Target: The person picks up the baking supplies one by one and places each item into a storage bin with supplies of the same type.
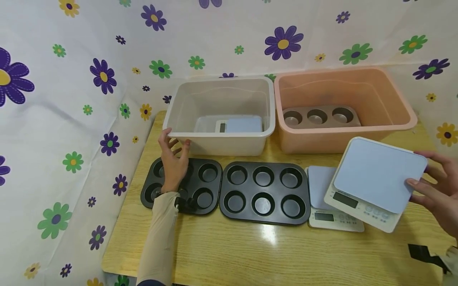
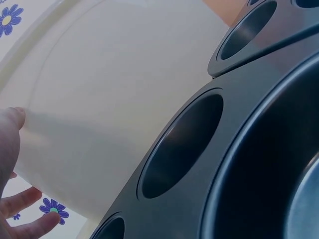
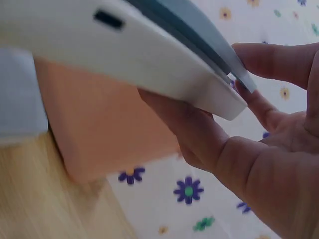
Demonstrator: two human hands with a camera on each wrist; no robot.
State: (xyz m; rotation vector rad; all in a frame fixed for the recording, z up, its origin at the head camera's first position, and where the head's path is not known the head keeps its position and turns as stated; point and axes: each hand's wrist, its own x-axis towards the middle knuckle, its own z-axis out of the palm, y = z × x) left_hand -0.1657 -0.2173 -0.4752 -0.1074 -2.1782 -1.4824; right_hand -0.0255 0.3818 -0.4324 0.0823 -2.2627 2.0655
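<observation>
In the head view my right hand (image 1: 438,188) grips a kitchen scale (image 1: 379,174) by its right edge, thumb on the pale blue plate and fingers at the edge. The scale is tilted and raised above a second kitchen scale (image 1: 336,220), partly covering it. My left hand (image 1: 175,163) is at the front left corner of the white bin (image 1: 229,145), fingers spread, one at the rim. In the left wrist view its thumb (image 2: 17,117) touches the bin's wall. Another scale (image 1: 243,124) lies inside the white bin. The right wrist view shows the held scale (image 3: 149,59) edge-on.
Two black muffin tins (image 1: 264,194) lie side by side before the bins, the left one partly under my left arm. A peach bin (image 1: 343,141) holding a brownish muffin tin (image 1: 330,121) stands right of the white bin. Flowered cloth hangs behind the wooden table (image 1: 250,254).
</observation>
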